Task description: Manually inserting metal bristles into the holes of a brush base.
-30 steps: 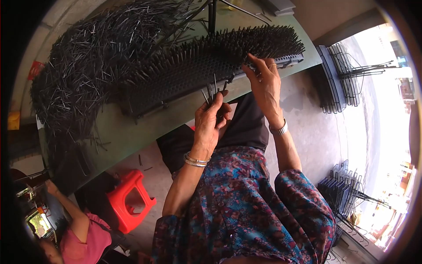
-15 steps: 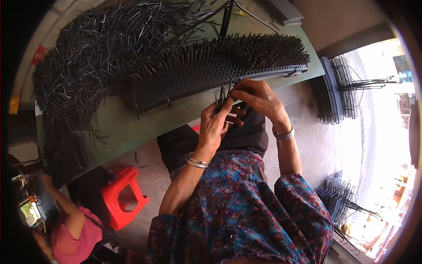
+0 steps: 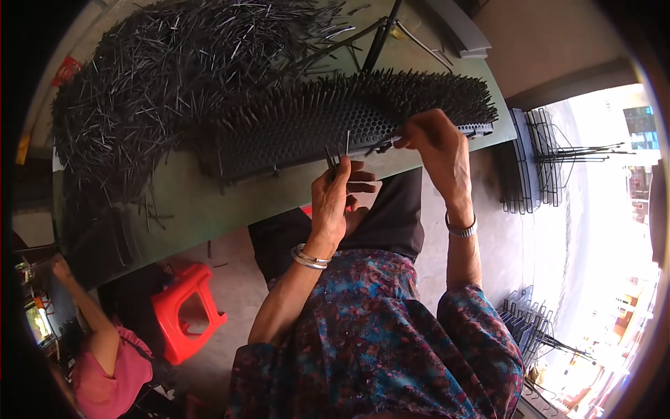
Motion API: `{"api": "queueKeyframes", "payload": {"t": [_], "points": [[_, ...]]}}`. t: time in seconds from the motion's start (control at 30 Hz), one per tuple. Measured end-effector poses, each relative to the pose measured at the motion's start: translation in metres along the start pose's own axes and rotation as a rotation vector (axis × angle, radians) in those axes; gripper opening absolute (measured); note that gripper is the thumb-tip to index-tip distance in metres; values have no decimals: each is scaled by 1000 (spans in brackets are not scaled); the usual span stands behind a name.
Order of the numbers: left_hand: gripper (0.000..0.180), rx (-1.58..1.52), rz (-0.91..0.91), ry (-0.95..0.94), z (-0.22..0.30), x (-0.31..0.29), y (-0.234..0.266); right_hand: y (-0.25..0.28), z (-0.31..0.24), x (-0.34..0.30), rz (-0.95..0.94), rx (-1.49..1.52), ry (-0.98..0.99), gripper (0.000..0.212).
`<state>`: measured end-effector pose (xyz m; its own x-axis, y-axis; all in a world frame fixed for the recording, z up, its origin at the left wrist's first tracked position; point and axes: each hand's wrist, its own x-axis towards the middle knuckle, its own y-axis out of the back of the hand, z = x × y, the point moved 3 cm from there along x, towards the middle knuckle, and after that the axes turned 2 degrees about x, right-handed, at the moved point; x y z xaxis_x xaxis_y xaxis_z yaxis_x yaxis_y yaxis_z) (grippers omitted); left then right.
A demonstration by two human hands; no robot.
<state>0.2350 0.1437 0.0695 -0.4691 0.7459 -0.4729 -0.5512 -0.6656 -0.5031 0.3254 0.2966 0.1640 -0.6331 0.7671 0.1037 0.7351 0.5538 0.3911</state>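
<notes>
My left hand (image 3: pixel 329 206) pinches a few thin dark strips (image 3: pixel 332 158) between thumb and forefinger, their ends sticking up, while the other fingers are spread. To its right and farther out, my right hand (image 3: pixel 441 157) closes its fingertips on some short black strips (image 3: pixel 384 145), just in front of the perforated black panel (image 3: pixel 300 143). Many upright strips (image 3: pixel 433 94) stand in the holes along the panel's far side and right part. Bare holes show along its near left and middle. How many strips the right hand holds I cannot tell.
A large heap of loose black strips (image 3: pixel 160 84) covers the left of the green table (image 3: pixel 188 209). A black stand (image 3: pixel 380 42) rises behind the panel. Below left are a red stool (image 3: pixel 164 314) and a person in pink (image 3: pixel 115 370). Wire racks (image 3: pixel 537 160) stand at right.
My right hand has moved right and away from my left hand, carrying strips. My left hand has shifted slightly left and down. The person at lower left moved their arm a little.
</notes>
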Motion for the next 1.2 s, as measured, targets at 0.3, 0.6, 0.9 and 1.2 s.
{"api": "queueKeyframes", "payload": {"t": [0.3,0.6,0.9,1.2], "points": [[35,-108,-9,46,-5,7,-1,-22,13,31,301,-240,293,10],[35,-217,-48,57,-9,6,4,-27,10,32,293,-318,340,11],[36,-234,-51,52,-4,0,6,-29,21,33,318,-325,333,10],[36,-223,-52,75,-5,-2,5,-34,27,40,176,-369,199,7]]}}
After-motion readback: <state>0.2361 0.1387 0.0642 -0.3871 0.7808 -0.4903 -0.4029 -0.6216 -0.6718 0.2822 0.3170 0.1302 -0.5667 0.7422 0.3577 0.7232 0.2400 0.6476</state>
